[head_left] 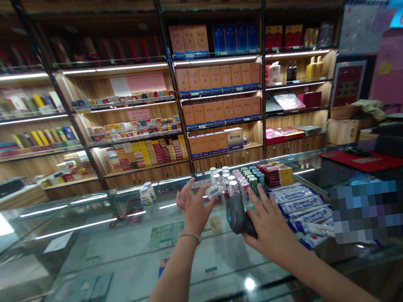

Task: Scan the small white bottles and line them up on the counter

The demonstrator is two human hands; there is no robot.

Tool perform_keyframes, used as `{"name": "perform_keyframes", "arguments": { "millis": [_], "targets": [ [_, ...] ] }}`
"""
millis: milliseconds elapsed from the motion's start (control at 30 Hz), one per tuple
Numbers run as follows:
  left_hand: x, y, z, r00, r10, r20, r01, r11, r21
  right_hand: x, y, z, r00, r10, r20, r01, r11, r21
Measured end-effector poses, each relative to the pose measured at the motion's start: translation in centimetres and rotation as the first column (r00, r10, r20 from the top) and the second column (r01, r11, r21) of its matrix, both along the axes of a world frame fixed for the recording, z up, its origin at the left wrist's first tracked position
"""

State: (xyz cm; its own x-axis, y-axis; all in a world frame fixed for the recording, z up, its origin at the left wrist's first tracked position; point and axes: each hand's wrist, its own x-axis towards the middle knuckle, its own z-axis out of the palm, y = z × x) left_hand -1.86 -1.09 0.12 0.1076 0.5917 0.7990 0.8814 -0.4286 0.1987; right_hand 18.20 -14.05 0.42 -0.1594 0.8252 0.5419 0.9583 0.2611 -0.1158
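Bottle (213, 192) pinched by left hand (195, 209), right hand (267, 221) around scanner (237, 215), both outstretched

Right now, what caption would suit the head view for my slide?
The left hand holds a small labelled bottle, the right hand a dark handheld scanner, above a glass counter.

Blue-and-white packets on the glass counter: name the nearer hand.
Right. The right hand, holding a handheld scanner, is just left of the packets; the left hand is farther left, beyond the scanner.
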Motion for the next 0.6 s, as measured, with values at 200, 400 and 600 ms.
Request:
{"name": "perform_keyframes", "arguments": {
  "millis": [200, 400, 600],
  "targets": [
    [0.0, 0.1, -0.1, 1.0, 0.012, 0.006, -0.012, 1.0, -0.002, -0.5, 0.7, -1.2, 0.997, -0.014, 0.071, 0.018, 0.999, -0.051],
    [0.0, 0.2, -0.2, 1.0, 0.011, 0.013, -0.011, 1.0, -0.004, -0.6, 0.9, -2.3, 0.995, 0.015, 0.098, -0.008, 0.997, -0.073],
    [0.0, 0.2, -0.2, 1.0, -0.002, 0.01, 0.002, 1.0, -0.016, -0.2, 0.7, -2.0, 0.995, 0.088, 0.05, -0.077, 0.979, -0.188]
  ]
}}
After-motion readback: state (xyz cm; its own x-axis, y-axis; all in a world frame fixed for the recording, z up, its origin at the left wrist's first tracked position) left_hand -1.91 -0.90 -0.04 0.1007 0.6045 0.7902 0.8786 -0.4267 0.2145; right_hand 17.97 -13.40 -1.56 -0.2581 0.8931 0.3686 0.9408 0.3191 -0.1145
